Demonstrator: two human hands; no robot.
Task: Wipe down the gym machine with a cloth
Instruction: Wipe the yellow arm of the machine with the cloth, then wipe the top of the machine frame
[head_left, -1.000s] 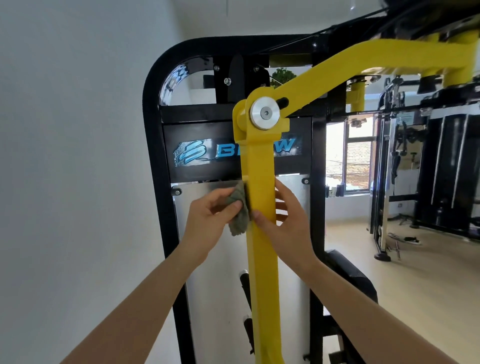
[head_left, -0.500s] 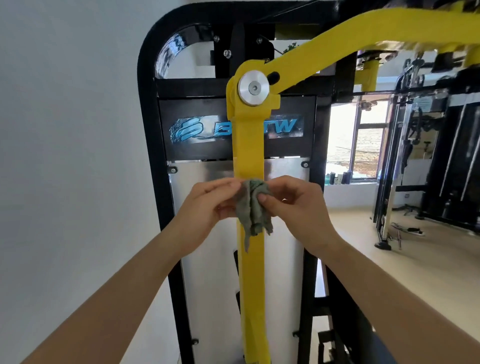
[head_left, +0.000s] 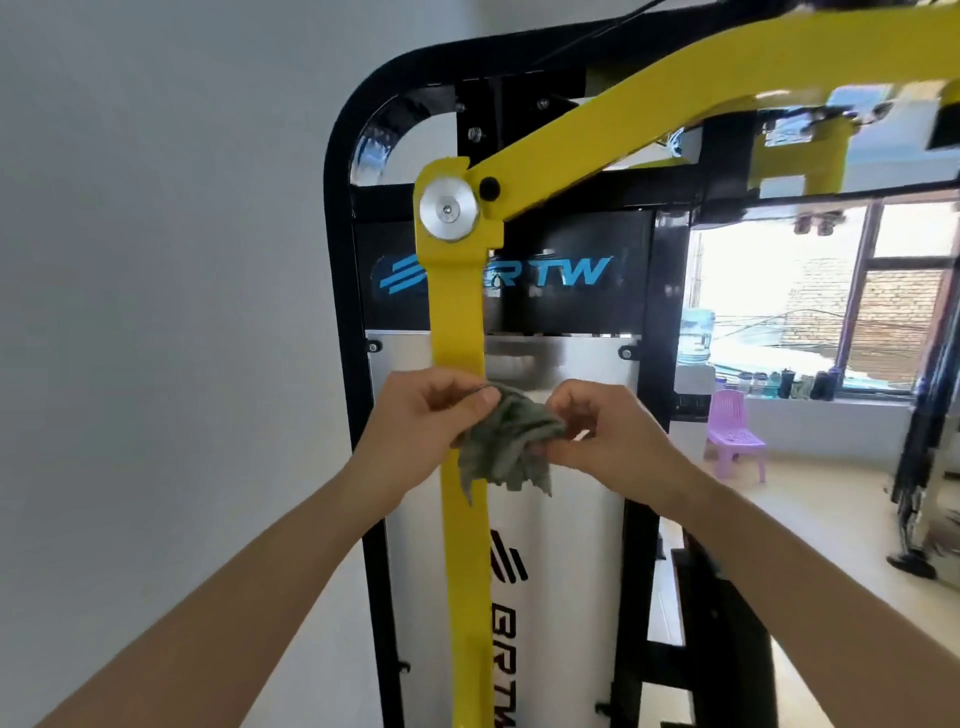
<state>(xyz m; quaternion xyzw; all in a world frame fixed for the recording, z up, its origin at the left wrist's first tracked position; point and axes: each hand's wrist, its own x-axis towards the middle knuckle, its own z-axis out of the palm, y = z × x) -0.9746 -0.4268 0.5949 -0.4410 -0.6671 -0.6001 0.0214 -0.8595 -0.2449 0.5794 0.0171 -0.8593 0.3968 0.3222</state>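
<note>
White wall (head_left: 156, 260) far left. Gym machine (head_left: 337, 270) stands upright beside it, with a black rounded frame. Yellow arm (head_left: 458, 322) hangs vertical down the machine's front from a silver pivot disc (head_left: 449, 209) near the top. A second yellow bar runs up and right from the same pivot.

Left hand (head_left: 415, 415) sits in front of the yellow arm below the pivot. Its grip is closed on the cloth (head_left: 506, 444), thumb and fingers pinching the left side. Cloth is grey-green and crumpled, bunched between both hands with loose ends hanging. It lies over the arm's right edge; touching it or just in front, cannot tell. Right hand (head_left: 608, 431) is just right of the arm. Its grip is also closed on the cloth, curled fingers pinching the right side.

Behind the hands is a white panel (head_left: 571, 519) with black lettering, and above it a dark panel with a blue logo (head_left: 571, 271). Right of the machine, far: window (head_left: 779, 291), water jug (head_left: 696, 332) near it, purple plastic chair (head_left: 733, 434) on the floor (head_left: 805, 519).
</note>
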